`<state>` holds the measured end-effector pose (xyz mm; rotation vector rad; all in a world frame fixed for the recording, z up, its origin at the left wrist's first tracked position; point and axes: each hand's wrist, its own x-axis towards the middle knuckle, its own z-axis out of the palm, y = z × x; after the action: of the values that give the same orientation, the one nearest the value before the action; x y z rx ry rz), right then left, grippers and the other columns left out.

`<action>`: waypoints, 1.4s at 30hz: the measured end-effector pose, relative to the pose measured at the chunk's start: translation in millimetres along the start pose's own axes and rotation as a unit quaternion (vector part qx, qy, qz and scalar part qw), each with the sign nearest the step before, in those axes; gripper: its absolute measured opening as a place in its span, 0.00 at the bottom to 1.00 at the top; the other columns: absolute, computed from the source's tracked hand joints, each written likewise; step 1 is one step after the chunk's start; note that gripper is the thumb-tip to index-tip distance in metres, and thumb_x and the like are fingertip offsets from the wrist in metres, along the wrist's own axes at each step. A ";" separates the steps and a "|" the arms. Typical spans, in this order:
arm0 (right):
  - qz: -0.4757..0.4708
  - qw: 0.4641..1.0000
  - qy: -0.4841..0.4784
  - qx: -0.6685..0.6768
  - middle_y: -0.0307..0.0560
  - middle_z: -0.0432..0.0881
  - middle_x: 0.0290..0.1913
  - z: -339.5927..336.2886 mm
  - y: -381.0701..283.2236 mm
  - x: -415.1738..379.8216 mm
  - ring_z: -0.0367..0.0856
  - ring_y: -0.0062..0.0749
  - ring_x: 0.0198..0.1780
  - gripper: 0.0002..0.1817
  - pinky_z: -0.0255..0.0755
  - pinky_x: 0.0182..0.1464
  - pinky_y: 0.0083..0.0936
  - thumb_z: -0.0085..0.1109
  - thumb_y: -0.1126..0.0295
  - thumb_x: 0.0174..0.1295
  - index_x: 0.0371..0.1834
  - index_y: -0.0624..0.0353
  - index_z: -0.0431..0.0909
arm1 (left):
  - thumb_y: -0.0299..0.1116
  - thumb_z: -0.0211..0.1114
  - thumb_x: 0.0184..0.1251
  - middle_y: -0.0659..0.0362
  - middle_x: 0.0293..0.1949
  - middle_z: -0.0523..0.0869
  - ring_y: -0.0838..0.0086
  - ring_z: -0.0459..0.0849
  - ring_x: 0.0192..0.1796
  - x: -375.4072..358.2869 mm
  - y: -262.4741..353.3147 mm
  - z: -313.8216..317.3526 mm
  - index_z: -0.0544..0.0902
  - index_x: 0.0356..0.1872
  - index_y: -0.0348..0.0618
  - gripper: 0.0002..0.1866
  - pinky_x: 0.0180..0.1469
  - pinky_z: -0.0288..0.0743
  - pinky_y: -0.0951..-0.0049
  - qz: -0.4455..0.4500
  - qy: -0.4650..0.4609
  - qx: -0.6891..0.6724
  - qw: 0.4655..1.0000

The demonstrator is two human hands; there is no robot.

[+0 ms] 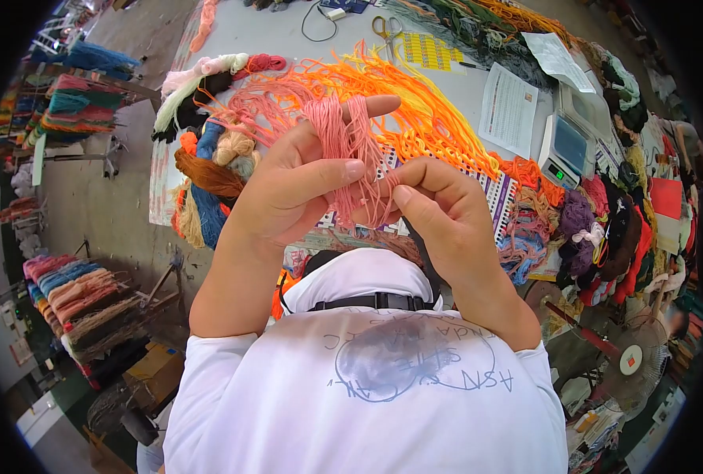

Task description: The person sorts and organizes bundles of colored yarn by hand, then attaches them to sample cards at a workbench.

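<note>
A bundle of pink yarn (337,138) hangs looped over the fingers of my left hand (292,178). The left index finger points out to the right through the loops, and the thumb lies against the strands. Close by on the right, my right hand (442,209) pinches loose pink strands at the bundle's lower end between thumb and fingertips. Beyond the hands, orange yarn (414,103) is spread over the table, with more pink strands (264,99) to its left. A white card with a row of holes (497,193) lies partly under the orange yarn.
Scissors (387,35) and a yellow printed sheet (430,52) lie at the table's far side. Right of them are a printed paper (508,109) and a digital scale (566,150). Coloured skeins (209,178) crowd the left edge. A fan (632,359) stands at lower right.
</note>
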<state>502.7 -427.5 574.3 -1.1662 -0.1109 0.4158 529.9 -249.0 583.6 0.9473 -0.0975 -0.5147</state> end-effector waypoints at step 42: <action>0.012 0.995 -0.019 0.096 0.47 0.81 0.35 -3.1 4.4 -7.6 0.80 0.22 0.37 0.08 0.74 0.42 0.17 0.47 0.76 0.62 0.38 0.70 0.75 | 0.27 0.62 0.55 0.64 0.31 0.79 0.86 0.74 0.27 -5.5 0.0 17.1 0.59 0.65 0.32 0.35 0.30 0.67 0.87 -0.007 0.027 0.017 0.999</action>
<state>495.5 -431.6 570.1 -0.9721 -0.0875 0.4598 520.0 -259.3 594.5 0.9952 -0.0501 -0.5013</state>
